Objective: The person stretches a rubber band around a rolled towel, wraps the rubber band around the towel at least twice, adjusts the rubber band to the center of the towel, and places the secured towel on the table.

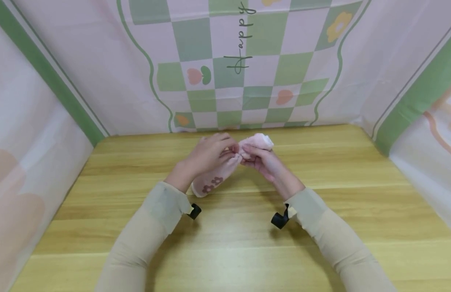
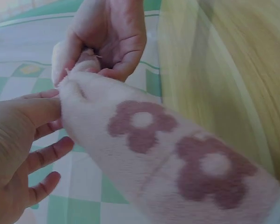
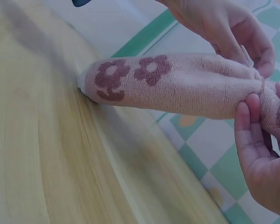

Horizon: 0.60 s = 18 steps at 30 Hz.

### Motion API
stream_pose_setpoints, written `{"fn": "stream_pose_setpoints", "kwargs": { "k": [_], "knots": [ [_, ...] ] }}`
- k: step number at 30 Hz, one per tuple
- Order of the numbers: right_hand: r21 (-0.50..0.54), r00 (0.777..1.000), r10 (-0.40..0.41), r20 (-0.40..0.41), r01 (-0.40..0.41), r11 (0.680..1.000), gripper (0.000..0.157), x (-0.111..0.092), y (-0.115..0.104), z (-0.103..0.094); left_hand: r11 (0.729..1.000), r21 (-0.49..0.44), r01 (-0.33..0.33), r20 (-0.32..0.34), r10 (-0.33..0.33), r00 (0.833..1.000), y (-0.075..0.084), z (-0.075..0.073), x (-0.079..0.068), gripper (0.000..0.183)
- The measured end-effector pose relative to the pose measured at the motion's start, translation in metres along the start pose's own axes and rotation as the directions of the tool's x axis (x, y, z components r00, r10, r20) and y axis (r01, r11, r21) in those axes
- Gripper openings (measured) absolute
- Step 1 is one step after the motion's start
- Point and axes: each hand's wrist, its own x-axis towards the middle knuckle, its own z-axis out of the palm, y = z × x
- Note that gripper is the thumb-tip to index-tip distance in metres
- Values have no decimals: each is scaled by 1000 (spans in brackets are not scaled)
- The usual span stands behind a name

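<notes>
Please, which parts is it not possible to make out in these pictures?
Head view: part of the pink cloth, hidden behind the left hand.
Left wrist view: the tip of its two-flower end, cut off by the lower right corner.
Right wrist view: its other end, cut off by the right edge.

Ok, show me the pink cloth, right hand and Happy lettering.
Pink cloth (image 3: 191, 91): right wrist view, plain middle stretch.
Right hand (image 1: 266, 162): head view, near the thumb's base.
Happy lettering (image 1: 245, 36): head view, a middle letter.
</notes>
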Motion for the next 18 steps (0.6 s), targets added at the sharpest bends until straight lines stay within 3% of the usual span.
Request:
{"fn": "stream_pose_setpoints", "kwargs": {
  "k": [8, 12, 18],
  "knots": [
    [-2, 992, 62, -111, -62, 998, 26, 2, -2, 6, 991, 134, 1, 108, -16, 994, 3, -2, 3, 11],
    [27, 983, 96, -157, -93, 995, 14, 4, -5, 8, 990, 140, -16, 122, -1, 993, -1, 0, 1, 8],
    [27, 965, 141, -222, -139, 990, 20, 7, -9, 5, 990, 123, -64, 161, 43, 986, -5, 2, -4, 10]
  ]
}}
